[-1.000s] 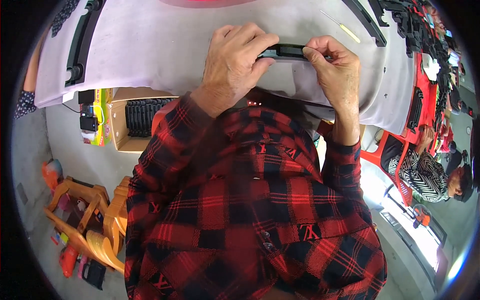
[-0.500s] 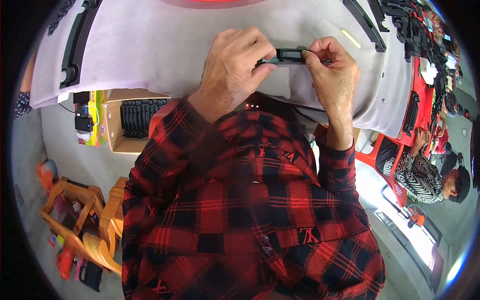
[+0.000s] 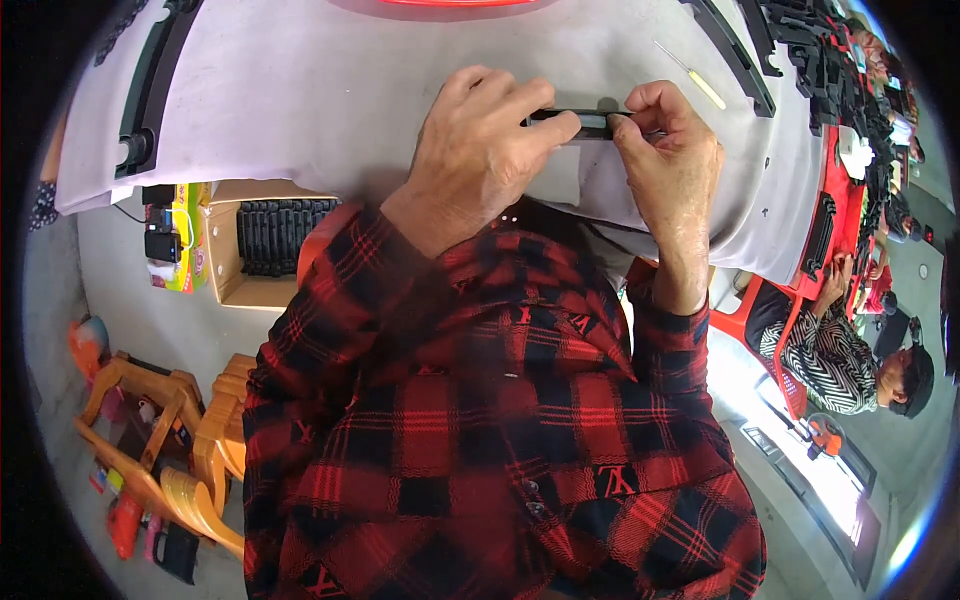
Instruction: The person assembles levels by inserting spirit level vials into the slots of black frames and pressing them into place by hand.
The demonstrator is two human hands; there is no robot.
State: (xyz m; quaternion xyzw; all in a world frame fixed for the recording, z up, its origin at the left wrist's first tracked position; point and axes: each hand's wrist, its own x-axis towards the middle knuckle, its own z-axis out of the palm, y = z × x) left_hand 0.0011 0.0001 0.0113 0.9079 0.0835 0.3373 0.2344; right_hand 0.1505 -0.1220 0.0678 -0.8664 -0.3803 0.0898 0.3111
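Between my two hands, above the near edge of the cloth-covered table, is a narrow black plastic part (image 3: 588, 121). My left hand (image 3: 487, 150) grips its left end, with the thumb laid along the near side and the fingers curled over the top. At the other end my right hand (image 3: 672, 150) pinches it between thumb and fingers. Both ends of the part are hidden by my fingers. A screwdriver (image 3: 707, 88) with a pale yellow handle lies on the cloth beyond my right hand.
Long black plastic parts lie at the table's left (image 3: 158, 95) and far right (image 3: 738, 60). A cardboard box (image 3: 228, 245) of black parts stands below the left edge, near a wooden chair (image 3: 150, 430). At the right, a person (image 3: 835, 350) sits by a red table (image 3: 838, 190) with black parts.
The black part has turned so that its open frame face no longer shows. My left thumb has slid right along it, and the left fingers have shifted.
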